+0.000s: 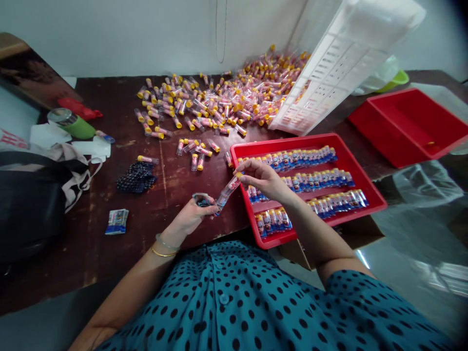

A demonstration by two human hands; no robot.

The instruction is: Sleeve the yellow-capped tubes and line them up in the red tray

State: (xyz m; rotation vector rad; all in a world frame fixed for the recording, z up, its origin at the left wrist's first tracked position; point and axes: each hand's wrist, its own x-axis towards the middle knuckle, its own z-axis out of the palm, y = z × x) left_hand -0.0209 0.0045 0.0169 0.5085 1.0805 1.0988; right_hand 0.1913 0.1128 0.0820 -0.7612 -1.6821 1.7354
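Observation:
My right hand [265, 180] pinches a clear tube [233, 184] by its yellow-capped end, over the left edge of the red tray [245, 207]. The tube slants down to my left hand [193, 214], which is closed on small printed packets [204, 200]. The tube's lower end meets a packet at my left fingertips; whether it is inside cannot be made out. In the tray, tubes with blue printed wrappers [270, 222] lie side by side in three rows. Several loose yellow-capped tubes [199, 150] lie on the table just beyond my hands.
A large heap of tubes [226, 100] lies against the wall, beside a tilted white plastic basket [329, 63]. An empty-looking red bin [409, 126] stands right. On the left are a packet stack [117, 222], dark patterned cloth [137, 177], a green flask [73, 124] and a black bag [29, 204].

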